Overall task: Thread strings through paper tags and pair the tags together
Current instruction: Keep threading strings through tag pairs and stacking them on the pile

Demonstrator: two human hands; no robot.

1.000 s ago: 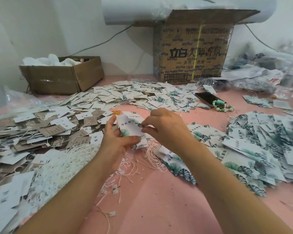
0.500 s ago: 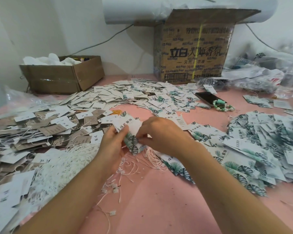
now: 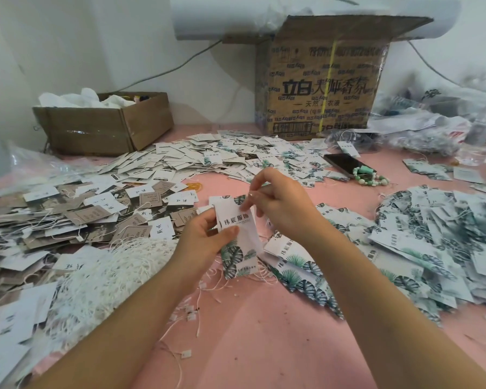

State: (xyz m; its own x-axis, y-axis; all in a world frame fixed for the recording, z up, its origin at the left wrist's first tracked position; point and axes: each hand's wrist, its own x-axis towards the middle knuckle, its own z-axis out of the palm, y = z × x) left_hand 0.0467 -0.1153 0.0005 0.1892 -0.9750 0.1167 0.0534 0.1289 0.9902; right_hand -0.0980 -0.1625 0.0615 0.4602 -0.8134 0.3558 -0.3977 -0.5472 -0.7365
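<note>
In the head view, a white rectangular paper tag (image 3: pixel 237 220), printed with black characters above and green leaves at its lower end, is held upright above the pink table top (image 3: pixel 264 332), near the middle of the picture. The paper tag is gripped by the left hand (image 3: pixel 205 240), with the thumb laid across its face and the fingers curled behind it. Its upper edge is pinched by the right hand (image 3: pixel 281 203) between thumb and forefinger, the other fingers being loosely curled. Whether a string is caught in that pinch cannot be told.

Just left of and below the paper tag, a tangled heap of white strings (image 3: pixel 110 273) is spread on the table. Further left of the paper tag lies a heap of white and brown card tags (image 3: pixel 68 214). Well to its right, a large pile of leaf-printed tags (image 3: pixel 446 242) is seen, with a few more lying directly beneath the paper tag. Beyond the paper tag, a flat spread of mixed tags (image 3: pixel 208 161) is laid out. Behind and right of it, a black phone (image 3: pixel 345 164) and a green bead bracelet (image 3: pixel 368 179) are touching. Far behind the paper tag, a tall printed cardboard box (image 3: pixel 320 85) stands against the wall, and to the far left of it a low open brown cardboard box (image 3: pixel 104 127) is placed.
</note>
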